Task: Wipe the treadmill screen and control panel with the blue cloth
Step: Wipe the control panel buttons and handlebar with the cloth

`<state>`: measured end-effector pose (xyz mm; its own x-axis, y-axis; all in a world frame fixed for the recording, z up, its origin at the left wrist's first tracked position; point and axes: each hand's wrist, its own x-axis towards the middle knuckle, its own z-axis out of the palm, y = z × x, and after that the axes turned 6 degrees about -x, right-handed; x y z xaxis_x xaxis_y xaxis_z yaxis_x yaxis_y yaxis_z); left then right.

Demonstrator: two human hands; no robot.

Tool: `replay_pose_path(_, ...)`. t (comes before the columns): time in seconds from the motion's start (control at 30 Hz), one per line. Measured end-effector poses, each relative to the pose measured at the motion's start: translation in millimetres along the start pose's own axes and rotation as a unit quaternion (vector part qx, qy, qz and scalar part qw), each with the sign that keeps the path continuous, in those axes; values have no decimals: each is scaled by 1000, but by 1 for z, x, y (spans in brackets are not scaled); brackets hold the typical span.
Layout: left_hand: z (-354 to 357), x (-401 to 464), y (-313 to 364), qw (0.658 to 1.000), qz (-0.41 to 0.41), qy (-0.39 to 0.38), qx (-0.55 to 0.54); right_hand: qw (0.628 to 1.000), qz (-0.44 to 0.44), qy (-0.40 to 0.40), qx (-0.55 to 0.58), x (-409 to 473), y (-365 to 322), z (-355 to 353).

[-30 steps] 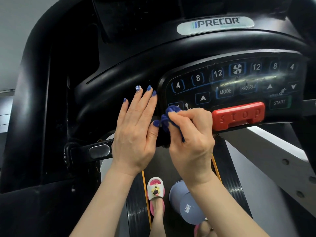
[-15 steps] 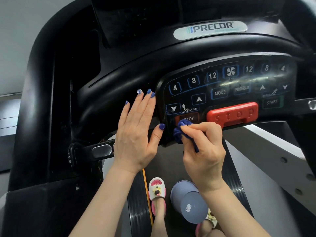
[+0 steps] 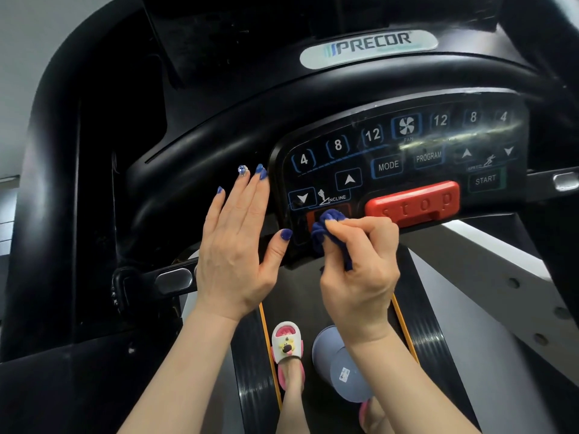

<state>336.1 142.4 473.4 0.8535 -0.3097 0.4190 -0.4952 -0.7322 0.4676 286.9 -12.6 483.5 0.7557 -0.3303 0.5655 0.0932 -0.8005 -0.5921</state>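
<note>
The black control panel of the treadmill fills the upper right, with numbered keys, MODE, PROGRAM, START and a big red stop bar. My right hand pinches a bunched blue cloth and presses it on the small orange button at the panel's lower left edge, hiding most of that button. My left hand lies flat with straight fingers against the black console housing just left of the panel. The screen above is dark and mostly out of view.
A curved black handlebar arcs above the panel. A metal grip sensor sits on the left handle. Below are the treadmill belt, my slippered foot and a grey cup lying on the belt.
My right hand moved the cloth down off the panel's left edge, then back up a little onto the orange button. My left hand stayed flat on the housing.
</note>
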Motion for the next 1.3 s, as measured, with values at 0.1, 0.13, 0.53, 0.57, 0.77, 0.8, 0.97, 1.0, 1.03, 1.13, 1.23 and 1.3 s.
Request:
replay_pose_path(0.1, 0, 0, 0, 1000, 1, 1, 0, 1000, -17, -22, -1, -6, 3, -5)
replay_pose_path(0.13, 0, 0, 0, 1000, 1, 0, 0, 1000, -16, -22, -4, -6, 4, -8)
replay_pose_path(0.53, -1, -1, -1, 1000, 4, -3, 4, 998, 16, 23, -63, 2, 3, -7)
replay_pose_path(0.57, -1, -1, -1, 1000, 4, -4, 3, 997, 20, 31, -67, 7, 2, -5)
replay_pose_path(0.77, -1, 0, -1, 1000, 2, -6, 4, 995, 31, 23, -94, 0, 4, -11)
replay_pose_path(0.8, -1, 0, -1, 1000, 2, -7, 5, 995, 34, 25, -95, 4, 4, -10)
replay_pose_path(0.97, -1, -1, -1, 1000, 2, -6, 6, 994, 46, 46, -87, 17, 1, 0)
replay_pose_path(1.0, -1, -1, 0, 1000, 2, -6, 5, 995, 41, 41, -82, 14, 2, -2)
replay_pose_path(1.03, -2, -1, 0, 1000, 2, -6, 4, 996, 37, 33, -77, 10, 3, -4)
replay_pose_path(1.13, -2, -1, 0, 1000, -4, -11, 3, 998, 23, 11, -64, 10, -1, -6)
replay_pose_path(1.23, -4, 0, 0, 1000, -11, -21, -4, 999, -22, -16, -37, 17, -12, 2)
replay_pose_path(1.3, -6, 1, 0, 999, -12, -32, -13, 997, -58, -35, -28, 13, -13, 2)
